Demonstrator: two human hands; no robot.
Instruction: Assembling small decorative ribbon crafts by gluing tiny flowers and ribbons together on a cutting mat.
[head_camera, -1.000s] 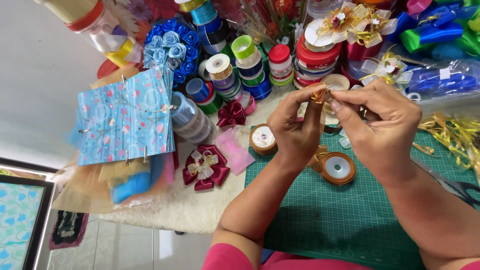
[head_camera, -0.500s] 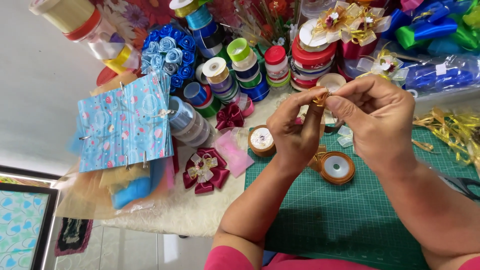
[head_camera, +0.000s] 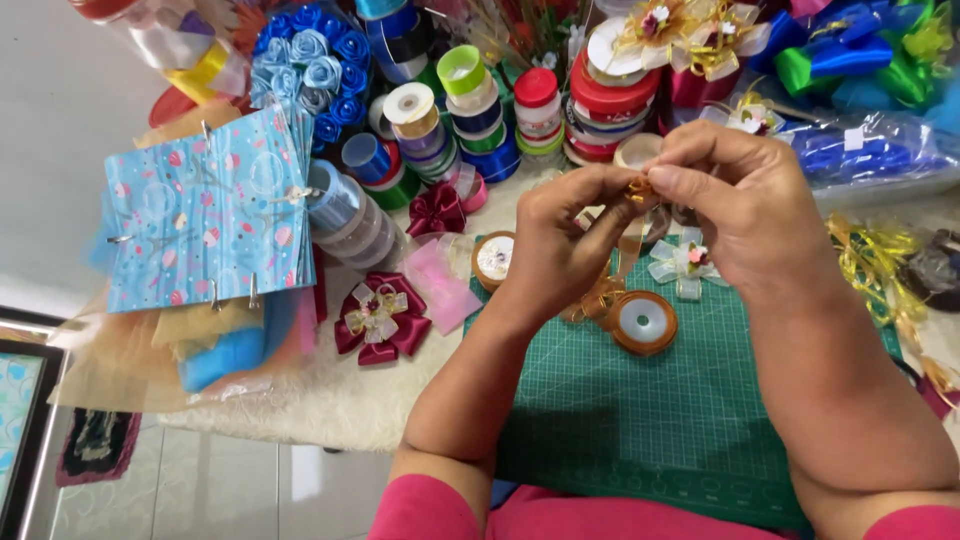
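Note:
My left hand (head_camera: 565, 245) and my right hand (head_camera: 745, 210) meet above a green cutting mat (head_camera: 640, 420), fingertips pinched together on a small piece of gold-orange ribbon (head_camera: 638, 188). A strand of the same ribbon hangs down between the hands toward an orange ribbon spool (head_camera: 643, 323) lying flat on the mat. A second spool (head_camera: 494, 258) sits at the mat's left edge, just behind my left wrist. A small white bow with a pink centre (head_camera: 685, 262) lies under my right hand.
Stacked ribbon spools (head_camera: 470, 110) and blue fabric roses (head_camera: 315, 55) crowd the back of the table. A blue patterned paper pack (head_camera: 205, 215) lies at left, a maroon bow (head_camera: 380, 315) beside it. Gold ribbon scraps (head_camera: 870, 265) lie at right; the floor (head_camera: 180, 480) shows below the table edge.
Both hands keep pinching the ribbon piece at the same spot; the fingers have shifted slightly while working it. The view has drifted a little.

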